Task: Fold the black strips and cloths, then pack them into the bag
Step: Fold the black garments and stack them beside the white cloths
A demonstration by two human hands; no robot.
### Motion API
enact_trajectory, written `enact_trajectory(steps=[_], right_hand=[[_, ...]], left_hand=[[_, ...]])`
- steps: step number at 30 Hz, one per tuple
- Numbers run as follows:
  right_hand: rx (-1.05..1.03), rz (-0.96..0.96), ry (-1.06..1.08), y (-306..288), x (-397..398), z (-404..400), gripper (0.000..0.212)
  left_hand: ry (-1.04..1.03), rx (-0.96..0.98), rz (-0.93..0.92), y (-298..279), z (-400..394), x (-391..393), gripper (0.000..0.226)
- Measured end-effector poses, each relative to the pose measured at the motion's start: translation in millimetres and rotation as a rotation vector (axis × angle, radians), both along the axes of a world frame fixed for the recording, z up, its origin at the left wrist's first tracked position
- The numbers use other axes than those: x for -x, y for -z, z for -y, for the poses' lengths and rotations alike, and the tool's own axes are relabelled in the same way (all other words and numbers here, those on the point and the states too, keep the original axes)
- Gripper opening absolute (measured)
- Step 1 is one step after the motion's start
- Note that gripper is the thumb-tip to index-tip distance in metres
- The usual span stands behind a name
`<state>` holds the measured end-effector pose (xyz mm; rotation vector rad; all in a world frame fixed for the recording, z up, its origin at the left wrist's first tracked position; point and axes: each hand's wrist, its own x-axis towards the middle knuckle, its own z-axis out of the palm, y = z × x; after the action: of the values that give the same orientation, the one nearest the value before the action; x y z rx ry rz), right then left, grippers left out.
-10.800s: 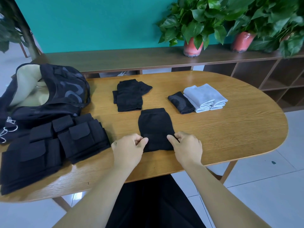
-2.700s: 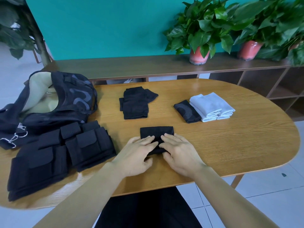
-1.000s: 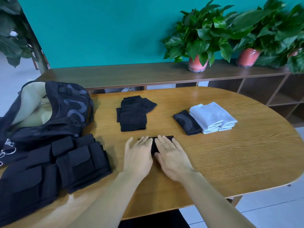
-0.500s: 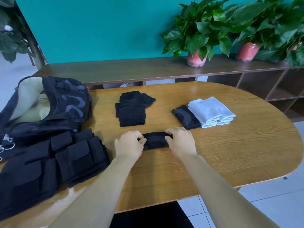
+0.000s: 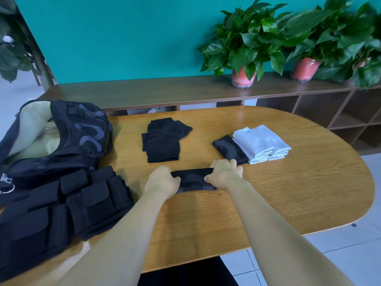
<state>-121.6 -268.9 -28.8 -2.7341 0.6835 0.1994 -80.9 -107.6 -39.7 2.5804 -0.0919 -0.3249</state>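
Note:
A small folded black cloth (image 5: 193,179) lies on the wooden table (image 5: 288,193) in front of me. My left hand (image 5: 161,180) grips its left end and my right hand (image 5: 223,174) grips its right end, fingers curled over the edges. Beyond it lies a stack of black cloths (image 5: 162,139). A folded black patterned cloth (image 5: 228,149) sits to the right, beside white folded towels (image 5: 261,144). The open black bag (image 5: 61,137) with a pale lining stands at the far left. Black pouched strips (image 5: 61,211) lie in front of the bag.
A low wooden shelf (image 5: 165,91) runs behind the table along a teal wall, with potted plants (image 5: 245,50) on it. The table's right side and near edge are bare wood. Tiled floor shows beyond the right edge.
My hands went from pressing flat on the folded cloth to gripping its two ends. The cloth now shows a grey pattern on top and lies a little wider between my hands.

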Motion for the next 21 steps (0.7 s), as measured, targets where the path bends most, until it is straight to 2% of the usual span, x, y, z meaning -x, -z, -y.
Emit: enact_trajectory(steps=[3,5,7,12,14,18,21], right_hand=[[-0.115,0.160,0.021,6,14,-2,0.029],[-0.195,0.274,0.056,9,24,-4,0.023],[-0.269,0.375,0.100,11,33,-6,0.027],[-0.419,0.587,0.181,12,47,0,0.027],[-0.424,0.663,0.198,11,52,5,0.026],[-0.326,0.782,0.236,10,59,20,0.019],[-0.218,0.840,0.250,12,60,33,0.009]], left_hand=[[0.032,0.155,0.123,6,-4,10,0.009],[0.046,0.250,0.146,4,-5,16,0.014],[0.027,0.359,0.145,1,-3,19,0.021],[-0.109,0.646,0.084,-9,10,22,0.032],[-0.118,0.672,0.094,-11,17,19,0.030],[-0.009,0.625,0.170,-19,41,11,0.010],[0.029,0.648,0.142,-30,63,3,0.027]])
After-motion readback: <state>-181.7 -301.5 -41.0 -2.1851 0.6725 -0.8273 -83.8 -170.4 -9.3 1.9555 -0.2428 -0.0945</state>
